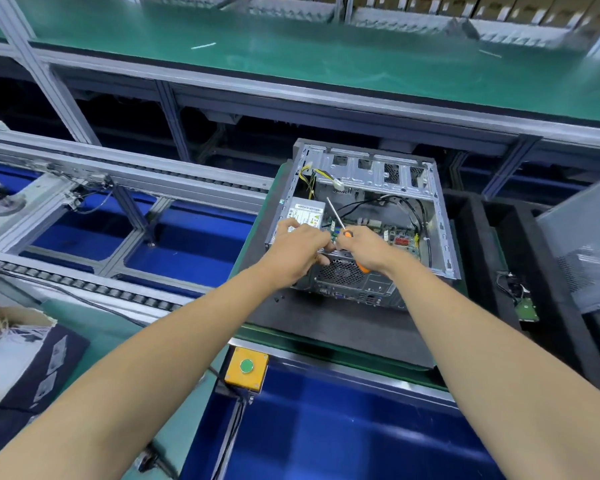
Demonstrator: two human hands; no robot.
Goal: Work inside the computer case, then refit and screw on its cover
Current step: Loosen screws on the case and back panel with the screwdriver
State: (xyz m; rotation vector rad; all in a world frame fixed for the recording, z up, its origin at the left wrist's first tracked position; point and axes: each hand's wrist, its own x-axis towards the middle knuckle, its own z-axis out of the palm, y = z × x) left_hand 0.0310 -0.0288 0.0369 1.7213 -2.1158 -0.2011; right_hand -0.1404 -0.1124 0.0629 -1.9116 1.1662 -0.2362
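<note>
Both hands meet inside the open computer case (437,216) on the tabletop: right hand (361,245) grips the screwdriver (340,225), left hand (303,245) pinches something unseen. Steady the shaft before turning.

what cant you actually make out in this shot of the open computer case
All in the head view:
- What the left hand fingers hold or touch at the computer case rim: hidden by both hands.
- The screwdriver grip: mostly covered by the right hand.
- Print on the power supply label: too small.
- Boxes on the far shelf: blurred, cut off by the top edge.
- The grey panel at right: cut off by the edge.
</note>
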